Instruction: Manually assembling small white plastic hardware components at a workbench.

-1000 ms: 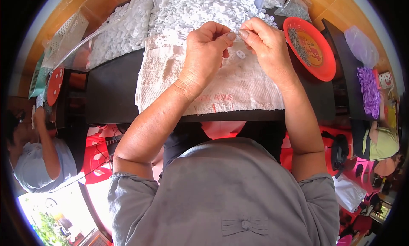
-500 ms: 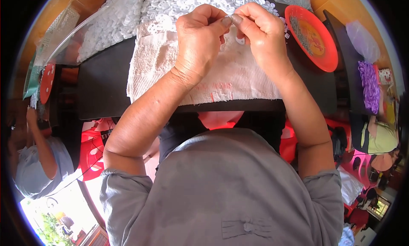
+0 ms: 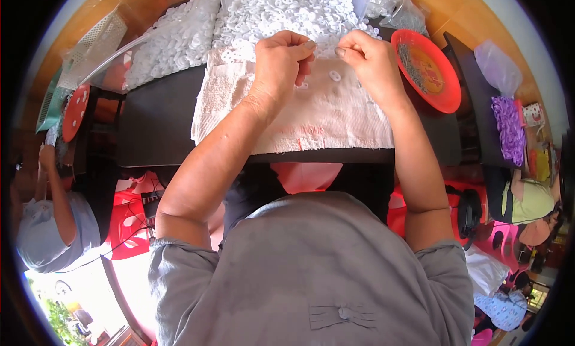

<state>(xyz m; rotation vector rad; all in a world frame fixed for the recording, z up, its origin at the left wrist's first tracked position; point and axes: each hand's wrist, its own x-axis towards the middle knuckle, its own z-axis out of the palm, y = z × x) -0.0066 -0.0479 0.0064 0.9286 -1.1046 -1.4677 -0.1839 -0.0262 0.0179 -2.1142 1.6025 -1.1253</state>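
Observation:
Above a pale pink towel [image 3: 353,121], my left hand [image 3: 278,64] has its thumb and forefinger pinched together, the other fingers curled in. My right hand [image 3: 374,64], a short gap away, is also pinched at thumb and forefinger. What either pinch holds, if anything, is too small to make out. A small white plastic piece with holes [image 3: 335,76] lies on the towel between the hands. Behind them spreads a large heap of similar white pieces [image 3: 287,14]. To the right, a red oval tray [image 3: 450,94] holds many thin metal pins [image 3: 412,67].
A clear bag of white pieces [image 3: 171,43] lies at the back left of the dark table [image 3: 159,118]. Clear plastic bags [image 3: 407,14] stand at the back right. Farther right is a purple bundle [image 3: 509,130]. Another person [image 3: 57,226] sits at the left.
My hands, whose fingertips met half a second ago, are now apart, the right one moved rightward. The white piece on the towel between them shows more fully. The whole view has shifted slightly.

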